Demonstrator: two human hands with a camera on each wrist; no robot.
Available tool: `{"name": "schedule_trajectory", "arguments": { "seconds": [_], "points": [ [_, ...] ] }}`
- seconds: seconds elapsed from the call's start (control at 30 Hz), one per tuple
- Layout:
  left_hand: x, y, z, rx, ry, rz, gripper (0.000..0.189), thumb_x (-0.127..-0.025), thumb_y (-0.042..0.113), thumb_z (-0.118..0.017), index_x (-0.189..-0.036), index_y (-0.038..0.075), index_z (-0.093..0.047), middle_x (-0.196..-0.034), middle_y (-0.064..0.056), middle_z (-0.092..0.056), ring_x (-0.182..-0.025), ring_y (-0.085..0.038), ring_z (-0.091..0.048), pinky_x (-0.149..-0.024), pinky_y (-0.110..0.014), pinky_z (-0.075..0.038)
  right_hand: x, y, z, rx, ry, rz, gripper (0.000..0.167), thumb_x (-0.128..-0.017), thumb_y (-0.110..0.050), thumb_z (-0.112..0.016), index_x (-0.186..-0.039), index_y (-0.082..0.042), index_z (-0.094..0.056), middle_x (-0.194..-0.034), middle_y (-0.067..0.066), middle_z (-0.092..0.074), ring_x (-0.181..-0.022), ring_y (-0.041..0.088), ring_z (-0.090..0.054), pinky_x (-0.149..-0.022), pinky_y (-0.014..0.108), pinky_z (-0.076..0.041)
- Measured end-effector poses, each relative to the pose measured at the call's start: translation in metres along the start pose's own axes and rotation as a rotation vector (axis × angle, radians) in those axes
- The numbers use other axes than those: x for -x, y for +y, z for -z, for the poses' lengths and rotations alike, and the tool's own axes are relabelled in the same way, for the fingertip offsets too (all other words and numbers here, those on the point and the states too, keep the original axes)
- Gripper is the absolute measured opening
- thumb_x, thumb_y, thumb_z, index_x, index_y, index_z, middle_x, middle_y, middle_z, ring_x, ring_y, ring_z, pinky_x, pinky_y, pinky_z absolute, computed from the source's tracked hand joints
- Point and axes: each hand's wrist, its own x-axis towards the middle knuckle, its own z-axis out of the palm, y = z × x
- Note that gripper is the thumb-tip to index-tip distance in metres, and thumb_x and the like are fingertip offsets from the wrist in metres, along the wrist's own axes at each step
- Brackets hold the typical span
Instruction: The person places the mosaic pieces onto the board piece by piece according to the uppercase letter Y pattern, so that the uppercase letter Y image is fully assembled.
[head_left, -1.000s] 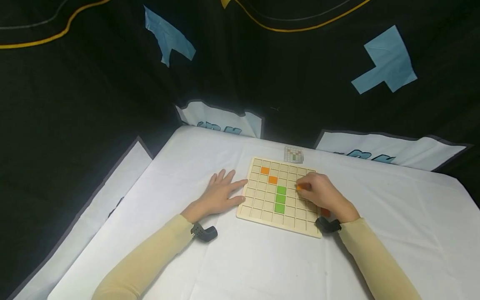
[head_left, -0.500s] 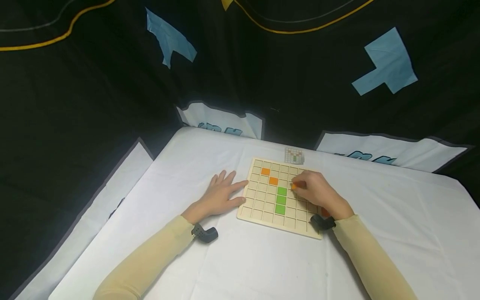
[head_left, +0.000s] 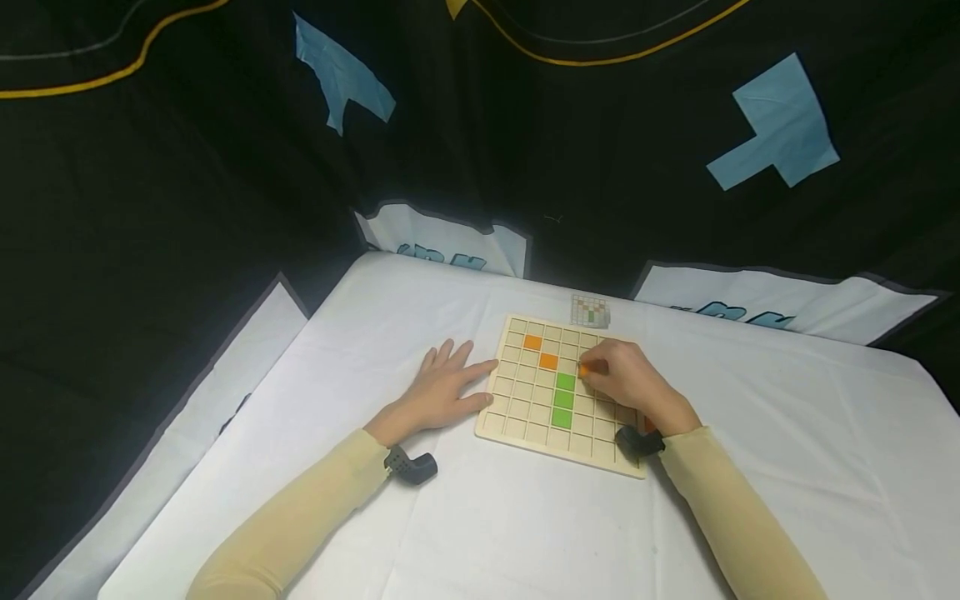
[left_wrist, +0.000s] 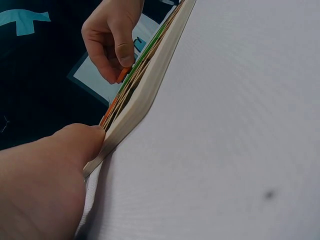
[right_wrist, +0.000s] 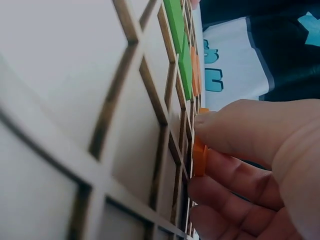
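Note:
A light wooden grid board (head_left: 525,429) lies on the white-covered table, with two orange tiles (head_left: 548,362) and a column of three green tiles (head_left: 563,399) in its cells. My right hand (head_left: 628,377) pinches another orange tile (right_wrist: 200,157) between thumb and fingers, low over the board just right of the top green tile. The left hand (head_left: 438,393) lies spread on the table, its thumb and index finger touching the board's left edge. In the left wrist view the left thumb (left_wrist: 82,142) rests against that edge. The right hand covers part of the board's right side.
Behind the board lies a small card (head_left: 589,311) printed with a coloured grid pattern. An orange-red piece (head_left: 649,425) shows partly beneath the right wrist, beside the board. Black cloth (head_left: 480,133) hangs behind the table.
My right hand has moved left across the board with the orange tile, towards the top green tile. The left hand stays at the board's edge.

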Motion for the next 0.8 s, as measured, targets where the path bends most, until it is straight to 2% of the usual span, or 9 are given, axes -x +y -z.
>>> {"name": "schedule_trajectory", "arguments": {
  "seconds": [0.13,0.8],
  "points": [
    [-0.0001,0.0000,0.0003,-0.003,-0.007,0.001,0.061,-0.100,0.050,-0.053,-0.154,0.024,-0.047,-0.168,-0.024,-0.023,-0.155,-0.053,-0.009,-0.124,-0.071,-0.008,0.0002,-0.0004,-0.0007,0.004,0.005,-0.002,0.028,-0.087,-0.004,-0.074,-0.114,0.002,-0.076,-0.111,0.018,-0.075,-0.100,0.030,-0.068,-0.094,0.049,-0.056],
    [0.0010,0.0010,0.0020,-0.002,-0.008,0.004,0.061,-0.100,0.049,-0.053,-0.154,0.024,-0.047,-0.168,-0.024,-0.023,-0.155,-0.053,-0.010,-0.124,-0.071,-0.008,-0.0019,-0.0007,-0.0034,0.001,-0.014,-0.044,0.030,-0.087,-0.003,-0.074,-0.117,0.002,-0.075,-0.114,0.018,-0.074,-0.103,0.031,-0.067,-0.098,0.050,-0.055]
  ]
}}
